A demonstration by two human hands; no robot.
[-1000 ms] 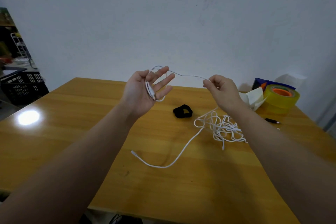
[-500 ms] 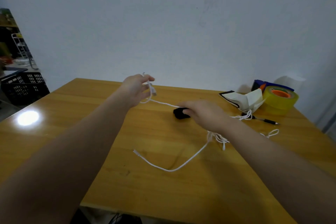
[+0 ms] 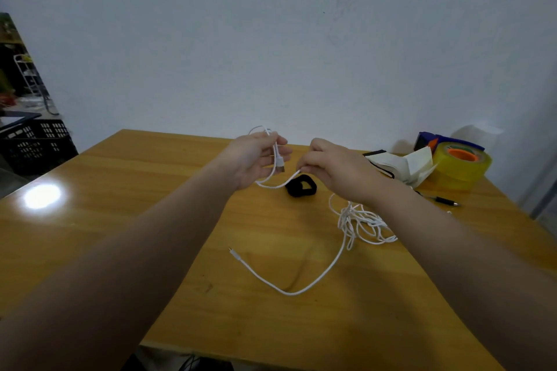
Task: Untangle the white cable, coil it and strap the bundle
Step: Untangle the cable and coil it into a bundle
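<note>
Cable (image 3: 313, 281) first: white, thin, most of it on the wooden table (image 3: 120, 220), w/ a knotted heap lying just under the right forearm and a loose tail curving out to a small plug (image 3: 232, 251) nr the table's middle.

Head view, only one we've got. Left hand (image 3: 256, 159) is up off the table, fingers curled round the cable's other end; the bigger plug (image 3: 280, 166) hangs down from that grip and a small loop pokes up above the knuckles. Right hand (image 3: 334, 172) sits close beside it, pinching the strand btwn thumb and fingertips, so a short slack bow sags from one hand to the other. Black strap (image 3: 301, 187) waits on the table right behind that bow, touching nothing. Far right: tape roll (image 3: 461, 164), some paper (image 3: 404, 167), a pen (image 3: 443, 200), all clear of the work.

Looks like early coiling, heap not yet undone. To do it well, prob: keep the left grip firm as anchor, let the right slide along the strand rather than yank, feed even loops, and ease off if the heap lifts as one lump, since pulling would tighten the knots.
</note>
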